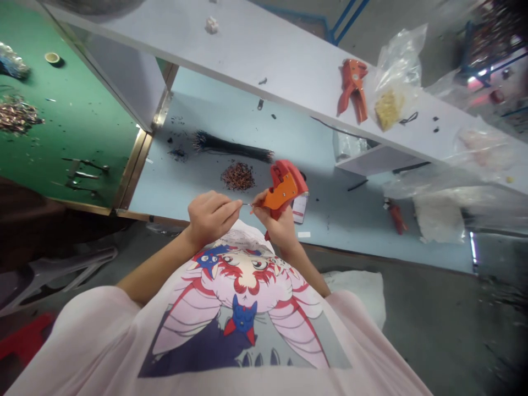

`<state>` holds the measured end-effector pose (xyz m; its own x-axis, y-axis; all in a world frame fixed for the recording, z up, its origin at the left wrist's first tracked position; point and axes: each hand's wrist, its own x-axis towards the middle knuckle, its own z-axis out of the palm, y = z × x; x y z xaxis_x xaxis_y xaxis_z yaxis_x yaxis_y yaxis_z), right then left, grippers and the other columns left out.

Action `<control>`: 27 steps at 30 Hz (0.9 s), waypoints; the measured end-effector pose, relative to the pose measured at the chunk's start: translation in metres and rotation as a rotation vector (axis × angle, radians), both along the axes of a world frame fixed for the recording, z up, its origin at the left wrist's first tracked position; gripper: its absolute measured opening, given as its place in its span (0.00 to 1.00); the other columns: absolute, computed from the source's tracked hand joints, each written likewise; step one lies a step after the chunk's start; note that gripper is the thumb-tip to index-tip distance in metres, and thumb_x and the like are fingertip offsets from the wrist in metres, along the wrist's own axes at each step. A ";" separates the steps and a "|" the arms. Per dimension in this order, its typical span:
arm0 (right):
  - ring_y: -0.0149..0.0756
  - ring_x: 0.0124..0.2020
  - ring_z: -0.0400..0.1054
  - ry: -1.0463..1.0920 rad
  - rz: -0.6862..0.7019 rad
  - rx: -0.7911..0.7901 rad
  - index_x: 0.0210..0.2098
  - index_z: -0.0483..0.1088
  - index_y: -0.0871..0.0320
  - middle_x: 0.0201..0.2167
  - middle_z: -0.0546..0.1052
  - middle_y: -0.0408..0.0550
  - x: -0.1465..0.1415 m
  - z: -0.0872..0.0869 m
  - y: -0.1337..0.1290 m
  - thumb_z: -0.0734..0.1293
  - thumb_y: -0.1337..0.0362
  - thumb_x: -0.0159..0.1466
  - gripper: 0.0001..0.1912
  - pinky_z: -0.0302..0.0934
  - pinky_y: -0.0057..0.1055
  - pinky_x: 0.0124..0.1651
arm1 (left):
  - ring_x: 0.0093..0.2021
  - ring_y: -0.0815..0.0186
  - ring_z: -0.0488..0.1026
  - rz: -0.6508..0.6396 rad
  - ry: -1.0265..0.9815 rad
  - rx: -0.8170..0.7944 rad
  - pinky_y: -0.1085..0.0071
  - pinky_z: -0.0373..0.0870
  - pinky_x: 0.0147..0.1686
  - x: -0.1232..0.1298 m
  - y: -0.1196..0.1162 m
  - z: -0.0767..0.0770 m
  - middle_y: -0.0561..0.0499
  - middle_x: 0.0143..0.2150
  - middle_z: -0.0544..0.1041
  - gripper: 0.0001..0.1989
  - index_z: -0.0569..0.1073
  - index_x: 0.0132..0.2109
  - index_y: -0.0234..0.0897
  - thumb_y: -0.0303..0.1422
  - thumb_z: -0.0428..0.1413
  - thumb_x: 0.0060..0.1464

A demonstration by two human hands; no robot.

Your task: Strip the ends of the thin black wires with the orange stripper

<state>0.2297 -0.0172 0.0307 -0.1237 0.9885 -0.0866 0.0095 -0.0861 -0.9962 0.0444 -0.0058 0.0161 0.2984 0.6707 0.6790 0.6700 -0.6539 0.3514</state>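
The left hand (214, 217), with its fingers curled, is pinching a thin dark wire (246, 204), which is running toward three o'clock to the fingertips of the right hand (282, 225). That right hand is gripping an orange-and-red hand-held wire stripper (284, 190), its head pointing up toward one o'clock; whether its handles are being squeezed, I cannot tell. A flat, phone-like slab with a white-and-red face (300, 210) is lying just beside the right hand at three o'clock, partly hidden.

Near the hands, toward twelve o'clock, a loose heap of small copper-brown bits (238, 176) is resting on the pale blue tabletop (330, 225). Beyond it, a long bundle of black wires (233, 146) is lying. Well apart, between one and two o'clock, a second orange-red tool (353, 91) is resting on the white shelf (297, 66).
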 end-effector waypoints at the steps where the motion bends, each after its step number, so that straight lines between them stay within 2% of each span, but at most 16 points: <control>1: 0.35 0.34 0.64 -0.039 0.009 0.026 0.36 0.65 0.56 0.34 0.69 0.46 -0.001 0.001 0.001 0.67 0.62 0.59 0.08 0.62 0.36 0.42 | 0.26 0.69 0.68 -0.011 0.007 0.007 0.71 0.61 0.28 0.001 0.000 0.000 0.53 0.26 0.76 0.05 0.75 0.36 0.42 0.29 0.58 0.50; 7: 0.36 0.34 0.62 -0.119 -0.011 0.089 0.33 0.64 0.56 0.31 0.67 0.46 -0.008 0.006 0.001 0.66 0.63 0.60 0.05 0.61 0.36 0.43 | 0.26 0.69 0.67 -0.073 -0.007 -0.029 0.71 0.61 0.27 0.004 -0.002 0.001 0.53 0.26 0.76 0.04 0.75 0.35 0.41 0.28 0.57 0.50; 9: 0.36 0.34 0.63 -0.101 -0.083 0.080 0.33 0.64 0.55 0.31 0.67 0.46 -0.003 0.006 0.003 0.66 0.62 0.59 0.06 0.62 0.35 0.42 | 0.25 0.70 0.67 -0.015 -0.062 -0.089 0.72 0.62 0.28 -0.001 -0.002 0.000 0.53 0.25 0.75 0.03 0.75 0.33 0.40 0.28 0.56 0.51; 12: 0.35 0.34 0.64 -0.056 -0.262 0.108 0.35 0.64 0.54 0.32 0.67 0.45 0.015 0.005 0.008 0.67 0.62 0.59 0.08 0.64 0.33 0.41 | 0.25 0.70 0.66 0.105 -0.209 -0.195 0.72 0.63 0.29 -0.016 0.001 -0.002 0.53 0.23 0.73 0.03 0.75 0.33 0.39 0.28 0.56 0.52; 14: 0.34 0.33 0.64 -0.068 -0.312 0.123 0.34 0.64 0.54 0.31 0.67 0.44 0.028 0.004 0.013 0.68 0.63 0.58 0.07 0.64 0.33 0.39 | 0.25 0.71 0.65 0.108 -0.294 -0.292 0.73 0.63 0.28 -0.024 0.002 -0.002 0.53 0.24 0.73 0.02 0.75 0.34 0.39 0.29 0.57 0.52; 18: 0.34 0.31 0.65 -0.301 -0.238 0.126 0.35 0.66 0.56 0.31 0.70 0.44 0.034 -0.004 0.027 0.67 0.61 0.57 0.08 0.63 0.35 0.40 | 0.24 0.74 0.64 0.018 -0.388 -0.414 0.75 0.60 0.25 -0.022 0.003 -0.001 0.54 0.25 0.73 0.03 0.77 0.35 0.38 0.29 0.58 0.53; 21: 0.38 0.37 0.68 -0.533 -0.197 0.119 0.40 0.67 0.58 0.36 0.72 0.47 0.027 -0.016 0.039 0.70 0.60 0.52 0.17 0.62 0.39 0.46 | 0.24 0.75 0.63 0.009 -0.427 -0.431 0.76 0.59 0.25 -0.011 0.001 0.001 0.54 0.25 0.72 0.03 0.77 0.35 0.38 0.29 0.58 0.53; 23: 0.41 0.41 0.68 -0.543 -0.176 0.092 0.46 0.65 0.60 0.43 0.72 0.52 0.023 -0.025 0.044 0.70 0.62 0.50 0.24 0.61 0.40 0.48 | 0.24 0.74 0.63 0.010 -0.445 -0.450 0.76 0.59 0.25 -0.006 0.000 0.002 0.54 0.25 0.72 0.03 0.77 0.35 0.37 0.29 0.58 0.53; 25: 0.42 0.44 0.68 -0.458 -0.124 0.039 0.50 0.62 0.61 0.48 0.70 0.56 0.023 -0.032 0.044 0.70 0.65 0.48 0.29 0.62 0.39 0.49 | 0.24 0.74 0.63 0.007 -0.457 -0.467 0.75 0.59 0.25 -0.004 0.000 0.002 0.54 0.25 0.72 0.03 0.77 0.35 0.37 0.29 0.58 0.53; 27: 0.41 0.44 0.69 -0.360 -0.024 -0.034 0.50 0.62 0.60 0.48 0.70 0.56 0.025 -0.036 0.040 0.69 0.66 0.48 0.30 0.62 0.38 0.49 | 0.24 0.74 0.63 0.009 -0.469 -0.482 0.75 0.59 0.26 -0.005 0.000 0.001 0.54 0.25 0.72 0.03 0.77 0.35 0.37 0.29 0.58 0.53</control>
<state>0.2550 0.0227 -0.0051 -0.0555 0.9866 -0.1534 0.3567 -0.1239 -0.9260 0.0395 -0.0061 0.0170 0.0380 0.9325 0.3592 0.3797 -0.3459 0.8580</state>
